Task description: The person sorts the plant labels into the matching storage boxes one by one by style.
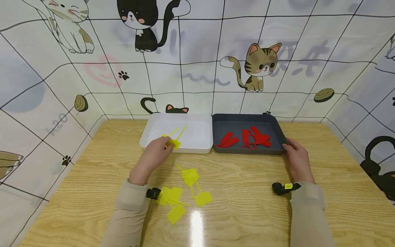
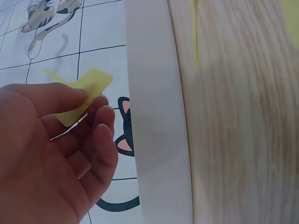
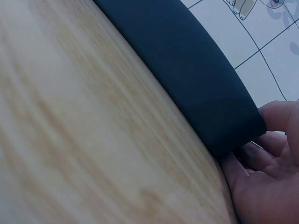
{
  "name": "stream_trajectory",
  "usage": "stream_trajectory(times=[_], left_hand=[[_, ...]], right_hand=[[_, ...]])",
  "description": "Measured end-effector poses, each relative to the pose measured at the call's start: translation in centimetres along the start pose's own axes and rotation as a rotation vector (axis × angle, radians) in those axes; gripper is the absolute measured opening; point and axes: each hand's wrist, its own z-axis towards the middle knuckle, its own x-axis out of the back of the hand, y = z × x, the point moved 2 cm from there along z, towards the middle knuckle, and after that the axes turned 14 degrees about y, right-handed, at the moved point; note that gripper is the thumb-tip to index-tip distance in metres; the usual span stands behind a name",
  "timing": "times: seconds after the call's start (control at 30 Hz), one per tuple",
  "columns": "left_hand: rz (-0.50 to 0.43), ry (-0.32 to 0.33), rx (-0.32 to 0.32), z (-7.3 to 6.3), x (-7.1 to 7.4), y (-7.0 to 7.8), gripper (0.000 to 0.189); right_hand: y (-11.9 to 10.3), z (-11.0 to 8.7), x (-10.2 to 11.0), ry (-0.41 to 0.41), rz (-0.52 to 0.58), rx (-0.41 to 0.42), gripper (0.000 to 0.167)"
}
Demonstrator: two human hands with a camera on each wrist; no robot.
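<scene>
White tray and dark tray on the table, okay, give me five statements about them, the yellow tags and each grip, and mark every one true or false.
1. The left grip pinches at least one yellow tag. True.
2. The right grip holds a red piece. False: it holds the right end of the dark tray.
3. Loose yellow tags lie on the table, nearer the person than the white tray. True.
4. The white tray stands to the right of the dark tray. False: it stands to the left.
5. The dark tray contains red pieces. True.
</scene>
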Motion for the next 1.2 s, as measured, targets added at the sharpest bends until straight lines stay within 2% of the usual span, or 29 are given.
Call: stream_trajectory(times=[0.23,0.47,0.63,0.9,1.1,1.2], left_hand=[[-0.029,0.089,0.004,0.2,0.1,-0.2,0.019],[-0.044,0.186,-0.010,0.3,0.1,-0.4,0.015],[-0.140,0.202,0.041,0.3,0.0,-0.7,0.032],[-0.188,0.213,0.116,0.4,-0.2,-1.1,0.030],[-0.146,0.236,0.096,0.3,-0.1,-1.1,0.015],[-0.123,0.245,0.068,0.2,0.0,-1.2,0.017]], right_hand=[[0.1,0.1,0.0,-0.003,0.000,-0.005,0.054],[0.2,0.0,0.0,-0.022,0.009,-0.007,0.054],[0.2,0.1,0.0,-0.015,-0.002,0.004,0.054],[0.3,0.2,0.1,-0.006,-0.002,0.005,0.054],[0.3,0.2,0.1,-0.002,-0.003,-0.004,0.054],[0.2,0.1,0.0,0.000,0.000,0.001,0.053]])
